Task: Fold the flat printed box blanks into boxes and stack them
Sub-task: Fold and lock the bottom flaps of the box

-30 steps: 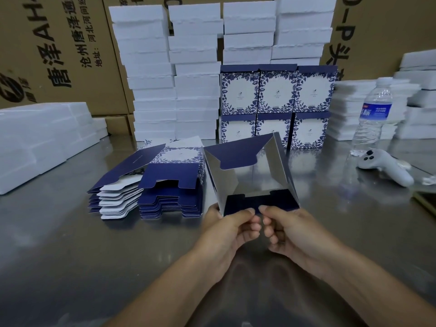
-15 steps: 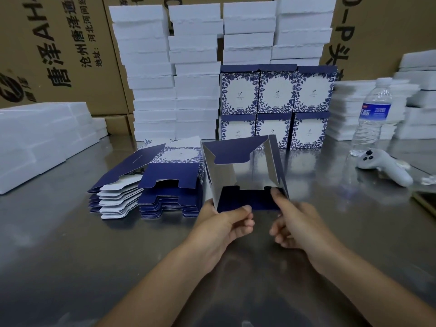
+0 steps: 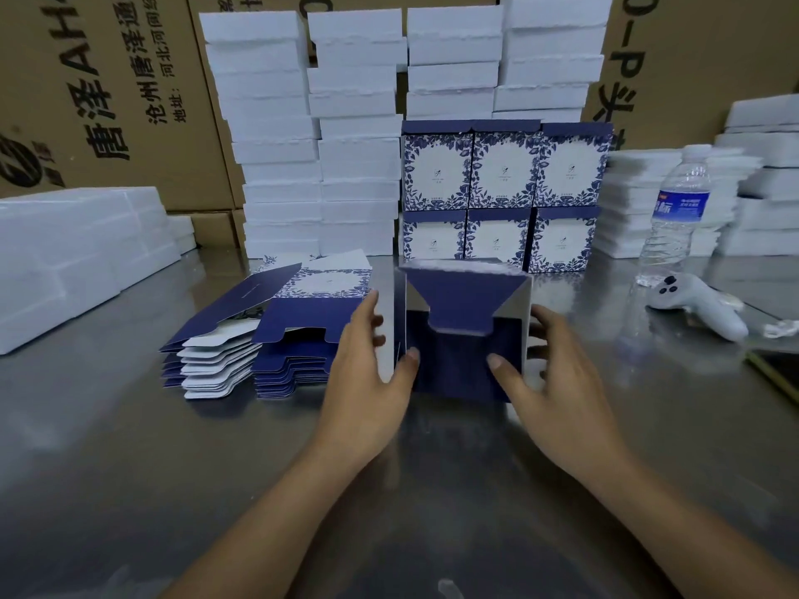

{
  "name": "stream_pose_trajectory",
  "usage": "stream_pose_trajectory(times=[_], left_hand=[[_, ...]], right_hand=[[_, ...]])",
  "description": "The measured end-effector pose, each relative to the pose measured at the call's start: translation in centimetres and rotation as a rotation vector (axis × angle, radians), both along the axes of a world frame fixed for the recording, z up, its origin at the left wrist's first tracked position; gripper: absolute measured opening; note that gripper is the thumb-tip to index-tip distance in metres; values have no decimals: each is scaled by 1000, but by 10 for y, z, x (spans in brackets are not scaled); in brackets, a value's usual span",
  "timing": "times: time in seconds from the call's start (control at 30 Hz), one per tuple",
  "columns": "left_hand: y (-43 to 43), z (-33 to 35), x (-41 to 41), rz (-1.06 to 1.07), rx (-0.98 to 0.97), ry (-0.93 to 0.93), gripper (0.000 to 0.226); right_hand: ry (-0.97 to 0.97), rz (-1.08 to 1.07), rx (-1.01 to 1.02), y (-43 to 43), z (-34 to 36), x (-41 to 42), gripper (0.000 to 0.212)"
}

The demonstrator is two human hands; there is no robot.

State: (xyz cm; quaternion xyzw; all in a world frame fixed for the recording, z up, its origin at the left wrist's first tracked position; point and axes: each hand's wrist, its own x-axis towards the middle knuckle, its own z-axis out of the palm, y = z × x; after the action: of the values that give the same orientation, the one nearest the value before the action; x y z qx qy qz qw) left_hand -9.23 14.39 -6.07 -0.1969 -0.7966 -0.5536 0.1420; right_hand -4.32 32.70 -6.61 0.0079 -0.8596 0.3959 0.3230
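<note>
Box: half-formed, standing on the surface between the hands, open end toward the wearer; a navy flap hangs folded inward from its upper edge.
Left hand: grasps the left wall, thumb laid on the inner navy panel.
Right hand: grasps the right wall, thumb likewise inside.
Blanks: flat pile just beside the left hand.
Stack: six finished boxes in two rows, behind the box.
Risk, flap: may spring open if not tucked fully; uneven thumb pressure could crease the card.
Risk, walls: a hard squeeze may skew the box, so it stacks badly.
Risk, blanks: a careless left-hand sweep could scatter the pile.
</note>
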Motion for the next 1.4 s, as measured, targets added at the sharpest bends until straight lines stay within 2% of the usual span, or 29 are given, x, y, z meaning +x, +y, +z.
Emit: stream_pose_trajectory(times=[0.1,0.23,0.37,0.53,0.67,0.73,0.83,0.9,1.03,1.17,1.23,1.4], left_hand=[[1,8,8,-123,151,6,82],[1,11,13,-221,130,51,85],[5,12,16,-356,232,-11,75],[0,17,16,-258,306,-83,50],[-2,21,17,-173,305,-89,49],[-3,22,17,-160,298,-84,48],[-2,23,17,-168,284,-91,48],[-1,21,18,-187,275,-95,45],[3,19,23,-249,240,-65,42],[6,15,24,-273,238,-64,42],[7,13,24,-273,239,-58,39],[8,12,25,-266,236,-47,40]], right_hand=[[-22,107,-39,-1,4,2,71],[-3,168,-50,-3,9,5,79],[30,297,-158,0,9,4,96],[79,371,-330,4,6,0,79],[118,414,-353,6,3,-4,74],[139,385,-358,5,3,-6,64],[125,273,-305,7,2,-8,35],[113,220,-269,7,2,-7,31],[113,133,-111,6,5,-6,32],[146,44,22,9,3,-5,47],[160,-33,102,9,3,-5,42],[128,-103,138,11,4,-6,44]])
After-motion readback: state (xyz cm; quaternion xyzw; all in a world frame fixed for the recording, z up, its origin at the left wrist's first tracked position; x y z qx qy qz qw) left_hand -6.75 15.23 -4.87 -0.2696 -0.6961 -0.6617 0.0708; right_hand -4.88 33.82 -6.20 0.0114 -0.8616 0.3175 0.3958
